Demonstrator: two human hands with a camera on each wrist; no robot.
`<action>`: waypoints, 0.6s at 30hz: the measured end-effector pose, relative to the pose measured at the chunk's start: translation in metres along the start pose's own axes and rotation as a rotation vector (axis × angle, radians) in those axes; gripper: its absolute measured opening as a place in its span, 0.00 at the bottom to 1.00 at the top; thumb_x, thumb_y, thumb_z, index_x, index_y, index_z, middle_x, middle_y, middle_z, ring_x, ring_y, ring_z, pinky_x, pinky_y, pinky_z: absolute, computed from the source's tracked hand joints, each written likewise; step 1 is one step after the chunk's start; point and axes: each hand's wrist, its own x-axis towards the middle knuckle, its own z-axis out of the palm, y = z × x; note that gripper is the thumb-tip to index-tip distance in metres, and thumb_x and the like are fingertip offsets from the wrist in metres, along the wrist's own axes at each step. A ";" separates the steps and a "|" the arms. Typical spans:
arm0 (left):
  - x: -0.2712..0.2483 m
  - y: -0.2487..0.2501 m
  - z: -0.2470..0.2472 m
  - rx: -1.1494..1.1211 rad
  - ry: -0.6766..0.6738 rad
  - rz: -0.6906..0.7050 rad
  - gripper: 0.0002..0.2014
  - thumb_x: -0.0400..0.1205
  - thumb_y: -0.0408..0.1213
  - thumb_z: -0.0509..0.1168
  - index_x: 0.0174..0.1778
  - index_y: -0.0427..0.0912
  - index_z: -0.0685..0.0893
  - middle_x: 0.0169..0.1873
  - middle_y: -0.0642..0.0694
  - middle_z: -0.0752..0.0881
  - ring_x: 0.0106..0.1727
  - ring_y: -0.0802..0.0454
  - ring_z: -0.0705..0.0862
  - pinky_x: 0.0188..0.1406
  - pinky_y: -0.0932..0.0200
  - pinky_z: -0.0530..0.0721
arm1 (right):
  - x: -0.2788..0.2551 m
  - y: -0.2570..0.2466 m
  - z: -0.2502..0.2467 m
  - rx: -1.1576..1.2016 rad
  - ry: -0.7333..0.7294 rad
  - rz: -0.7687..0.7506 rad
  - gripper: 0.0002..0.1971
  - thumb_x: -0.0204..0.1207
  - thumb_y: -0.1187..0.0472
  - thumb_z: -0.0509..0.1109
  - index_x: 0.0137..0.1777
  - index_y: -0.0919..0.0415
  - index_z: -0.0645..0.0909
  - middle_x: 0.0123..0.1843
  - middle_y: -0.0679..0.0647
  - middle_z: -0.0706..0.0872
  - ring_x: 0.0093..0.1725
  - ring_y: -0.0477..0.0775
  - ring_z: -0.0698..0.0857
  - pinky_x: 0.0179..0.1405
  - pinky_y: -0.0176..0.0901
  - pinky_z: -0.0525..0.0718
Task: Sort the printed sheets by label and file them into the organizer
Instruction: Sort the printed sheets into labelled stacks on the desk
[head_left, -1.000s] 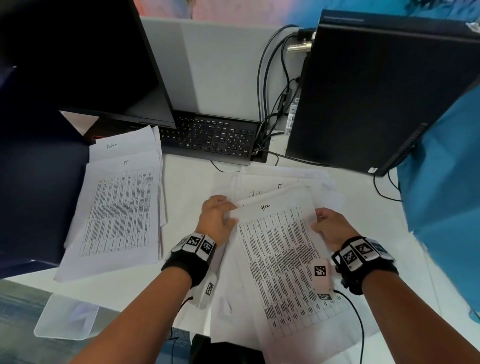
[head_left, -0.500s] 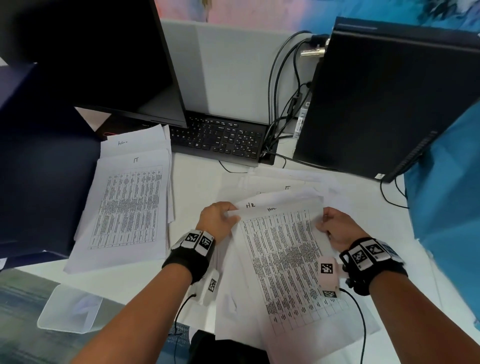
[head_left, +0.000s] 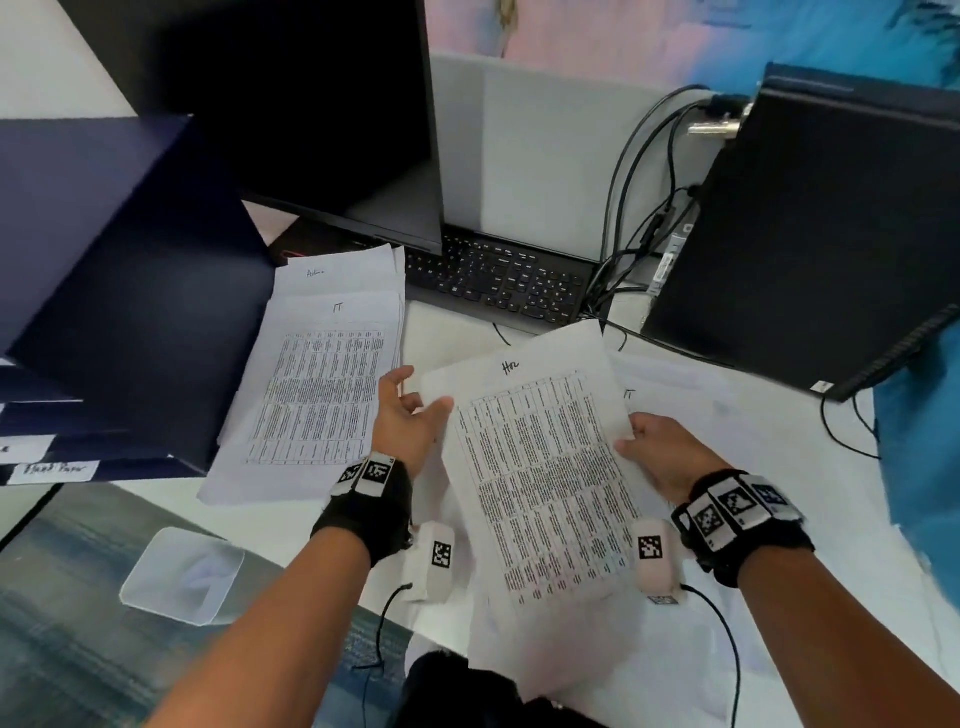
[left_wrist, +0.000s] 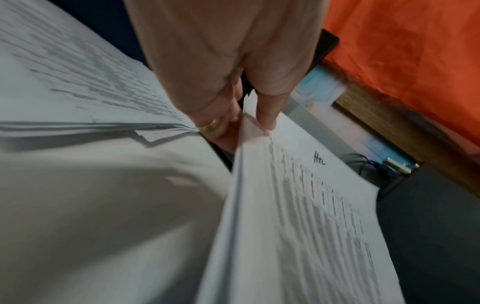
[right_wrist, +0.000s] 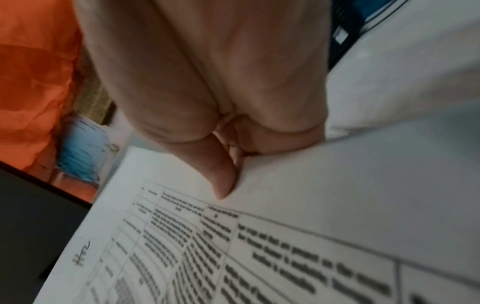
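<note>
Printed sheets (head_left: 540, 467) pinched between left hand (head_left: 408, 415) and right hand (head_left: 662, 452).

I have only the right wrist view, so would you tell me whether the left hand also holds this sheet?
Observer: Yes, the left hand pinches the sheet at its left edge, thumb on top and fingers beneath.
Operator: Thank you. Where do the sorted sheets lie?
Observer: A pile topped by a sheet marked IT lies on the desk to the left of that hand, beside the dark organizer.
Operator: And what is under the held sheet?
Observer: More loose sheets lie spread on the desk, one of them marked IT at its top.
</note>
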 end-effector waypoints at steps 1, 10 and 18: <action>-0.001 0.001 -0.005 -0.002 -0.030 -0.043 0.27 0.72 0.45 0.74 0.63 0.58 0.69 0.47 0.46 0.81 0.43 0.48 0.84 0.41 0.53 0.83 | 0.002 -0.005 0.008 0.030 -0.002 -0.006 0.11 0.79 0.72 0.63 0.50 0.58 0.84 0.54 0.62 0.89 0.54 0.65 0.88 0.61 0.66 0.83; 0.004 -0.008 -0.059 0.084 -0.253 -0.271 0.13 0.83 0.39 0.63 0.63 0.43 0.76 0.46 0.47 0.82 0.45 0.52 0.81 0.46 0.61 0.81 | 0.020 -0.060 0.090 0.253 -0.001 -0.044 0.11 0.81 0.73 0.62 0.61 0.68 0.78 0.59 0.65 0.86 0.58 0.65 0.85 0.62 0.64 0.82; 0.041 -0.008 -0.131 0.120 0.143 -0.169 0.20 0.78 0.28 0.63 0.60 0.54 0.70 0.49 0.44 0.86 0.41 0.44 0.88 0.37 0.52 0.88 | 0.035 -0.075 0.169 -0.062 -0.033 -0.004 0.06 0.73 0.79 0.63 0.42 0.75 0.81 0.48 0.69 0.86 0.44 0.60 0.83 0.54 0.59 0.84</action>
